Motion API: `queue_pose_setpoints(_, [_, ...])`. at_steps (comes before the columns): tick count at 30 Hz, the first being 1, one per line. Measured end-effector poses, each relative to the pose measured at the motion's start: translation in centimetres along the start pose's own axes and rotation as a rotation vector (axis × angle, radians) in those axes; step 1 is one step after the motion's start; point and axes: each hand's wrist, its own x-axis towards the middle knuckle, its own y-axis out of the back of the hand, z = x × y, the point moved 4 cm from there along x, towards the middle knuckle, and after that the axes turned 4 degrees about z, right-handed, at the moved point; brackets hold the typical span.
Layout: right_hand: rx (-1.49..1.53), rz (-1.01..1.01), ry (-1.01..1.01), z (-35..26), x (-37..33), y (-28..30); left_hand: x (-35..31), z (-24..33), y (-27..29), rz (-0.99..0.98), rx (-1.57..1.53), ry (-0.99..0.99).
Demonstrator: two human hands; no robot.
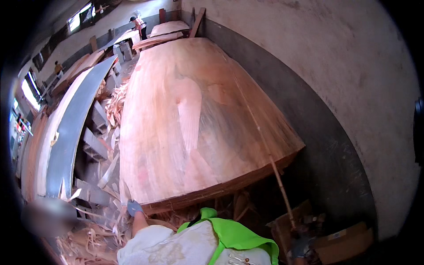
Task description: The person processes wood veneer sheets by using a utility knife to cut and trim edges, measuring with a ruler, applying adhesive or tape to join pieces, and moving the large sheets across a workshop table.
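Note:
A tall stack of wood veneer sheets [154, 132] fills the middle, its top sheet pale pinkish with a lighter elongated patch and darker staining. At the near left corner, my left hand [134, 207], in a grey glove, is closed at the edge of the top veneer sheet; a pale pointed sliver stands up just beyond it. My right hand [302, 247], in a dark glove at the lower right, is closed round the near end of a long thin stick [276, 170]. The stick slants away over the right side of the stack. Shadow partly hides the right fingers.
A plastered wall [353, 88] with a dark lower band runs along the right. Cardboard [344, 243] lies beside my right hand. Wood scraps [88, 238] litter the floor at left, near grey blocks [95, 143] and a long dark panel [70, 132]. A person [140, 27] works far back.

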Motion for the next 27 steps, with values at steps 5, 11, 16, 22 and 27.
queue_pose_setpoints(5, [-0.107,-0.34,0.017,-7.4,-0.5,0.3,-0.6,-0.3,3.8,0.051,0.001,0.077])
queue_pose_setpoints(11, [0.414,-0.373,0.109,-11.0,-2.1,-4.4,-0.8,-5.2,7.1,0.159,0.071,0.167])
queue_pose_setpoints(16, [0.393,-0.768,-0.151,-6.5,-2.0,-7.3,-3.3,-8.3,6.7,0.159,0.113,0.223])
queue_pose_setpoints(22, [0.125,-0.504,-0.041,-4.3,-2.3,-0.5,-7.1,-10.1,6.8,0.143,0.16,0.251])
queue_pose_setpoints(27, [0.041,-0.298,-0.047,0.9,-4.1,1.9,-8.9,-8.3,5.7,0.116,0.141,0.226])
